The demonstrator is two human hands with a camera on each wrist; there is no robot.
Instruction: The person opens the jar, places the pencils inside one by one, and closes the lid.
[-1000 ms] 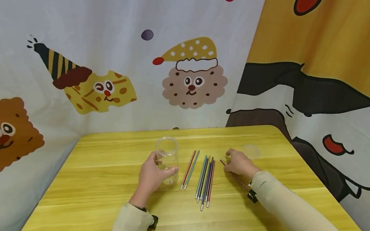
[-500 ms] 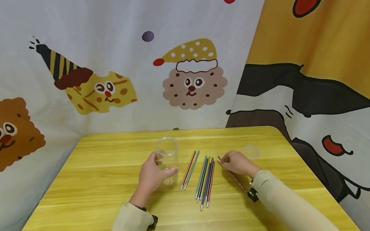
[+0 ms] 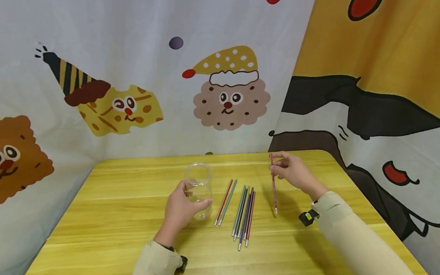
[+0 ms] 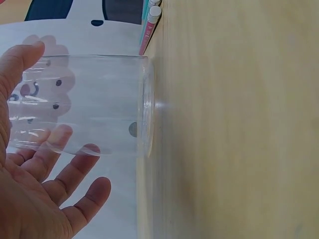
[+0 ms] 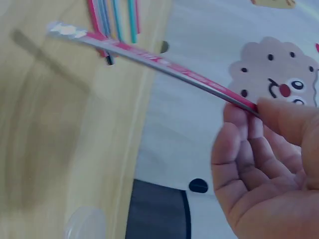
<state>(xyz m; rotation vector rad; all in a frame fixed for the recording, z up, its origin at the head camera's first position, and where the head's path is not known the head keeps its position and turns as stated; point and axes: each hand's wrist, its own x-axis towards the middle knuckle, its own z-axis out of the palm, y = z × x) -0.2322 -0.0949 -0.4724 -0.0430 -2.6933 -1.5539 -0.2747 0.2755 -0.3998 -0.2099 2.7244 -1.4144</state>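
A clear plastic jar [image 3: 200, 187] stands upright on the table, and my left hand [image 3: 180, 207] holds it round its side, thumb in front. In the left wrist view the thumb and fingers curve about the jar [image 4: 99, 104]. My right hand [image 3: 294, 172] pinches a pink pencil [image 3: 274, 191] near its upper end, the white eraser end hanging down. The right wrist view has that pencil [image 5: 164, 64] between thumb and fingertips of the right hand [image 5: 269, 164]. Between the hands lie a red pencil [image 3: 223, 202] beside a blue pencil [image 3: 228, 202], and a bunch of several pencils [image 3: 244, 218].
A clear round lid [image 5: 87, 224] lies on the table, mostly hidden behind my right hand in the head view. The wooden table [image 3: 113, 216] ends at a patterned curtain [image 3: 138, 53] at the back, with another cartoon curtain [image 3: 390, 109] on the right.
My right hand has picked the pink pencil up off the table and raised it, turning it from slanted to upright. The left hand and the jar have stayed put.
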